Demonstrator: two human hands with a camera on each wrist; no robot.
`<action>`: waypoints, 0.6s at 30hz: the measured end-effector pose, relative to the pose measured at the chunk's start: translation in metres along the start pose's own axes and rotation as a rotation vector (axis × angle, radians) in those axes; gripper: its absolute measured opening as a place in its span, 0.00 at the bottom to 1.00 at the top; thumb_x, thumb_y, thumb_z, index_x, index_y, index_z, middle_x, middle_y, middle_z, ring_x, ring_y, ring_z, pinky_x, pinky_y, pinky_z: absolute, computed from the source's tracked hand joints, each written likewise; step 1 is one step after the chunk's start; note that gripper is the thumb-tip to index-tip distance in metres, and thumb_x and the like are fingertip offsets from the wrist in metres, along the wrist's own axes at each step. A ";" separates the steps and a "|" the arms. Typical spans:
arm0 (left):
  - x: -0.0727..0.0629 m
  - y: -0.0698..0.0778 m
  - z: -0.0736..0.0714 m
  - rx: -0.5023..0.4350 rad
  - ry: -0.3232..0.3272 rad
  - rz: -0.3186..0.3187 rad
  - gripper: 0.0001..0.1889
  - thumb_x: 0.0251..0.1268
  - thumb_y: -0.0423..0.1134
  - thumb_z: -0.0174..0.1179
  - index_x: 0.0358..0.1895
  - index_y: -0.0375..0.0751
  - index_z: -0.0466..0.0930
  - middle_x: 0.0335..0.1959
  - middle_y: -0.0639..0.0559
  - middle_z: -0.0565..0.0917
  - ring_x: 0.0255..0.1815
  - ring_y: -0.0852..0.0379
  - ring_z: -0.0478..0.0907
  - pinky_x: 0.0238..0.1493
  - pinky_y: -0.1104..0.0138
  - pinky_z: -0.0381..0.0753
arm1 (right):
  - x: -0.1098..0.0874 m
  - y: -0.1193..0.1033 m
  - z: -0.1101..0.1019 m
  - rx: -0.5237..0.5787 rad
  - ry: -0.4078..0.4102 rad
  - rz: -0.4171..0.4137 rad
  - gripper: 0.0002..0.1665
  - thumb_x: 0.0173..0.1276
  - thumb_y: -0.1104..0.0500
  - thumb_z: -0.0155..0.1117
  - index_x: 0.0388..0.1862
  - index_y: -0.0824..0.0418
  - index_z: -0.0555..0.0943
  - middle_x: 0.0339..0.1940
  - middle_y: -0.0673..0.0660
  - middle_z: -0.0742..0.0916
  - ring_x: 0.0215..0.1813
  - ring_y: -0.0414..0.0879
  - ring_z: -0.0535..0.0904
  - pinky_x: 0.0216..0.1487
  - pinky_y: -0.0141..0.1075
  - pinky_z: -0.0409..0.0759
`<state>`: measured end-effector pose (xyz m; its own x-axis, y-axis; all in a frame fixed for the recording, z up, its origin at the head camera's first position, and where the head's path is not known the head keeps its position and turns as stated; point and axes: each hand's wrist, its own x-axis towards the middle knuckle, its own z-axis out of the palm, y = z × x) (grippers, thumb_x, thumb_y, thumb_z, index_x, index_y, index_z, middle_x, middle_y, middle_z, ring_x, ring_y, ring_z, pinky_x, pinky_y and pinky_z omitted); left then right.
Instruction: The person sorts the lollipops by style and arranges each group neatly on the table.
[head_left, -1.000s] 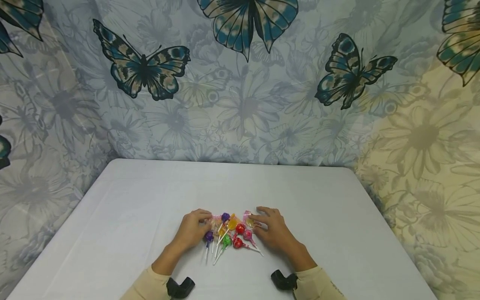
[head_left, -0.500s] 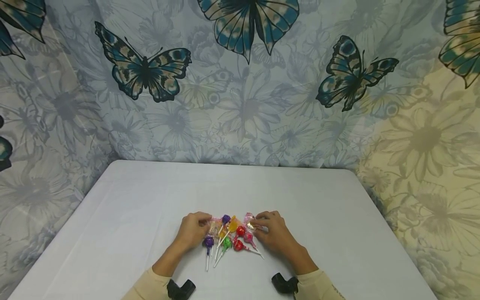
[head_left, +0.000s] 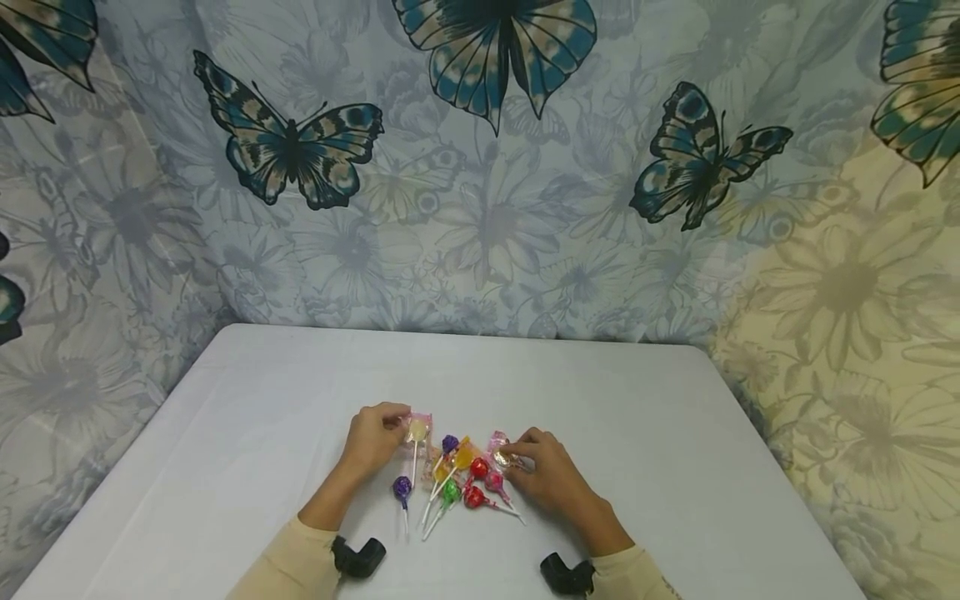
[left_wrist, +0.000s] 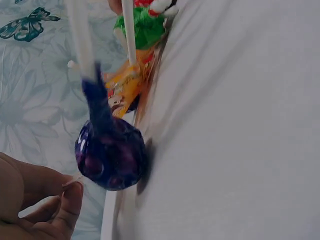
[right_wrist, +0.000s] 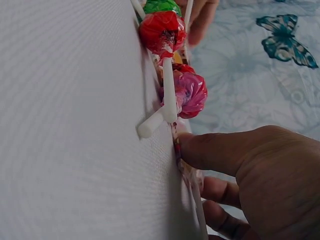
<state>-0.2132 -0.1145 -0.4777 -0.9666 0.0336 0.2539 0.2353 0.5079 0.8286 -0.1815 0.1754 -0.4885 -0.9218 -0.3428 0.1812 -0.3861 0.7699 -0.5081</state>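
In the head view my left hand (head_left: 375, 442) pinches the wrapper edge of a pale lollipop (head_left: 417, 430), whose white stick points toward me. Just below that hand lies a purple lollipop (head_left: 402, 489), large in the left wrist view. My right hand (head_left: 546, 467) has its thumb and fingers on a lollipop in a pink and clear wrapper (head_left: 500, 448); its stick is hard to make out. Between the hands lies a cluster: an orange lollipop (head_left: 464, 455), a green one (head_left: 450, 492), two red ones, a pink one (head_left: 494, 481) and another purple one (head_left: 450, 443).
A white table (head_left: 600, 400) spreads around the lollipops, its far edge against a wall hanging (head_left: 495, 225) with butterflies and flowers. Black wrist mounts (head_left: 360, 557) sit at both cuffs.
My left hand has moved up and left, drawing the pale lollipop out of the cluster. The near purple lollipop has shifted left. My right hand has settled slightly lower on the pink-and-clear wrapper.
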 end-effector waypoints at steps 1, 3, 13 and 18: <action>0.003 0.000 -0.001 -0.002 0.008 0.001 0.14 0.52 0.20 0.62 0.45 0.27 0.84 0.32 0.44 0.84 0.33 0.50 0.80 0.34 0.63 0.81 | 0.000 0.000 0.000 0.003 0.002 -0.007 0.17 0.56 0.60 0.74 0.47 0.53 0.87 0.38 0.45 0.77 0.43 0.43 0.71 0.43 0.42 0.73; 0.010 0.001 -0.004 -0.009 0.021 -0.005 0.14 0.52 0.20 0.62 0.45 0.27 0.84 0.33 0.43 0.84 0.34 0.48 0.81 0.34 0.62 0.81 | 0.000 0.001 0.000 0.004 0.005 -0.017 0.18 0.57 0.60 0.74 0.47 0.53 0.87 0.36 0.45 0.76 0.40 0.42 0.71 0.40 0.39 0.73; 0.045 0.004 -0.019 0.014 0.058 -0.004 0.14 0.54 0.22 0.63 0.46 0.28 0.83 0.37 0.38 0.84 0.38 0.43 0.82 0.39 0.56 0.81 | 0.000 0.001 0.001 -0.011 -0.016 -0.015 0.19 0.57 0.58 0.74 0.50 0.54 0.85 0.33 0.44 0.75 0.38 0.40 0.70 0.37 0.37 0.73; 0.064 0.006 -0.023 0.015 0.063 -0.032 0.14 0.56 0.23 0.62 0.48 0.28 0.83 0.37 0.37 0.84 0.40 0.43 0.81 0.39 0.56 0.80 | 0.000 0.000 0.000 -0.032 -0.023 0.002 0.21 0.57 0.57 0.73 0.51 0.54 0.85 0.33 0.44 0.75 0.38 0.40 0.71 0.37 0.38 0.73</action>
<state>-0.2716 -0.1288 -0.4447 -0.9652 -0.0363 0.2588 0.2028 0.5206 0.8293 -0.1817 0.1752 -0.4888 -0.9215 -0.3533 0.1610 -0.3859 0.7871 -0.4813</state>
